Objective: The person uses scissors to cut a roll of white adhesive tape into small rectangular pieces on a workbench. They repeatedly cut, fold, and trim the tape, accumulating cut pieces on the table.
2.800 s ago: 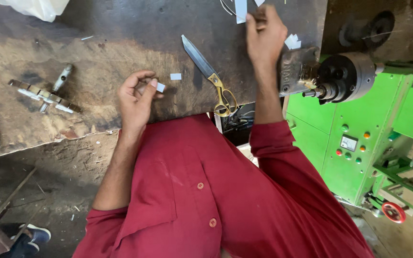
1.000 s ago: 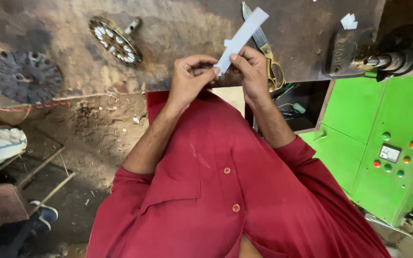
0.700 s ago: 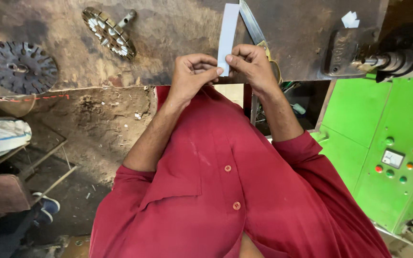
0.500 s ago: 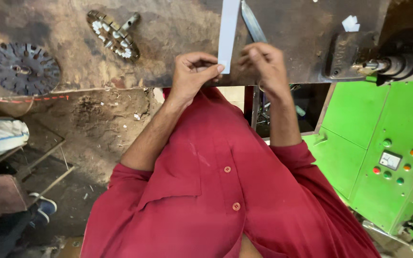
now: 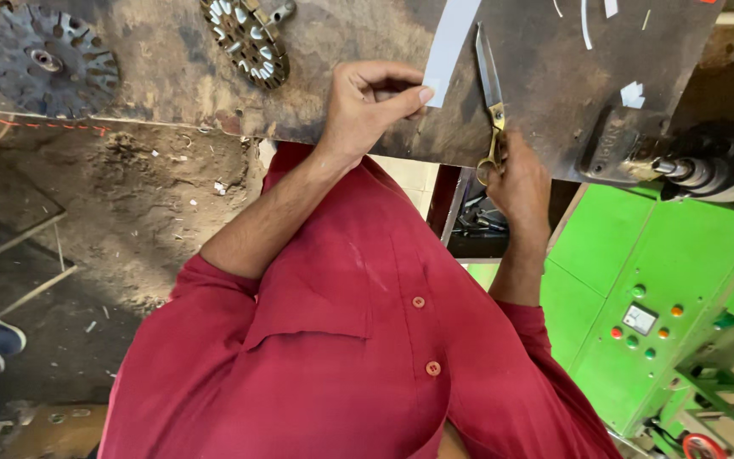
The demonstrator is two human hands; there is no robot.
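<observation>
White paper strip [image 5: 449,44] pinched by left hand [image 5: 367,106]; scissors [image 5: 491,93] handles gripped by right hand [image 5: 520,178] on workbench [image 5: 333,51].

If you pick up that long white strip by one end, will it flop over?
Probably yes. The long white paper-like strip looks very thin and flat, so it should bend and weigh little. The left hand pinches its end with just fingertips, and a push would likely slide it across the dark worktable.

Dirt floor [image 5: 87,221], green machine cabinet [image 5: 639,272]

Left hand [image 5: 371,106] curled, thumb and fingers pinched shut; right hand [image 5: 518,174] lower and to its right, fingers hidden.
</observation>
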